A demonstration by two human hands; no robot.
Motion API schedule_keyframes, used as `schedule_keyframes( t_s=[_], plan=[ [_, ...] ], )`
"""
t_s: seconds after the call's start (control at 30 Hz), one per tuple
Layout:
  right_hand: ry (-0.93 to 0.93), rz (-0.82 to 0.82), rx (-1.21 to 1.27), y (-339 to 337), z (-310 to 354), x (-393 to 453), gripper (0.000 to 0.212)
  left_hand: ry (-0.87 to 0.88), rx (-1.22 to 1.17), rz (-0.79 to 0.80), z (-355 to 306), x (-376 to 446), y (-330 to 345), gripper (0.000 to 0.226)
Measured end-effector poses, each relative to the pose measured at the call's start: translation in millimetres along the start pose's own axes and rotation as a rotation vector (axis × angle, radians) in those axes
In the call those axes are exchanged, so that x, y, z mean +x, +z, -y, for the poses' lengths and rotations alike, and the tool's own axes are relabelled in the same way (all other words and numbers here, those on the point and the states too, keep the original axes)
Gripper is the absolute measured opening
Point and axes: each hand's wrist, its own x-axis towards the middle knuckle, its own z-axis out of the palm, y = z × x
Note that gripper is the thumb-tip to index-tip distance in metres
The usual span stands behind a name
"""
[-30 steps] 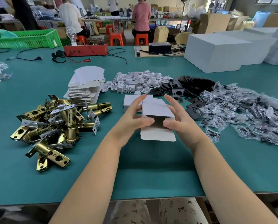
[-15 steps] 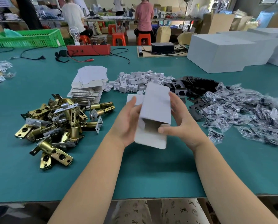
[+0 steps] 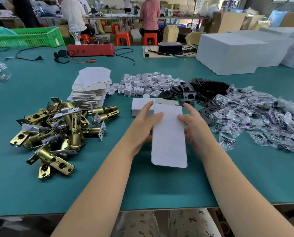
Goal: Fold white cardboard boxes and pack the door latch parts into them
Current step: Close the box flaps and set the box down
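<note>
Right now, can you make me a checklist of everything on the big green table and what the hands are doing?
Surface: green table, bare in front of the person.
Job's things: box held above the table, long flap hanging toward the person; flat box stack; brass latches piled at left; one folded box behind the hands.
Clutter: white inserts, black plates, bagged screws, big white cartons.
Hands: left hand and right hand hold the box by its sides.
Cables: black cord and red tester leads at the back.
Surroundings: people sit on orange stools; green crate.

Green table [image 3: 142, 189] — brass latches [image 3: 57, 132], flat boxes [image 3: 91, 89]
</note>
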Motion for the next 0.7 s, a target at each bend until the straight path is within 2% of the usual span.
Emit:
schedule_keyframes(
  t_s=[0.07,0.1,0.23,0.3,0.4,0.5,0.6,0.67,0.7],
  plan=[
    [0.033,0.112,0.031,1,1,0,0.052,-0.008,-0.024,0.051,-1,0,0,0.037],
    [0.028,0.165,0.02,1,1,-1,0.05,-0.012,-0.03,0.056,-1,0,0,0.031],
    [0.027,0.128,-0.012,4,2,-3,0.044,-0.049,-0.165,-0.084,-3,-1,2,0.029],
    [-0.007,0.147,-0.04,5,2,-7,0.03,-0.082,-0.183,-0.058,-4,-1,1,0.024],
    [-0.025,0.127,-0.115,7,-1,-11,0.009,-0.229,-0.199,-0.01,-5,-2,-1,0.018],
    [-0.017,0.075,-0.154,9,-3,-11,0.021,-0.304,-0.19,-0.023,-5,-3,0,0.022],
    [0.017,0.092,-0.104,7,-5,-9,0.015,-0.297,-0.188,-0.069,-4,-3,1,0.033],
    [0.035,0.106,-0.089,5,-5,-8,0.007,-0.273,-0.193,-0.119,-4,-2,3,0.023],
    [0.042,0.101,-0.091,5,-6,-6,0.016,-0.259,-0.176,-0.125,-4,-1,3,0.019]
  ],
)
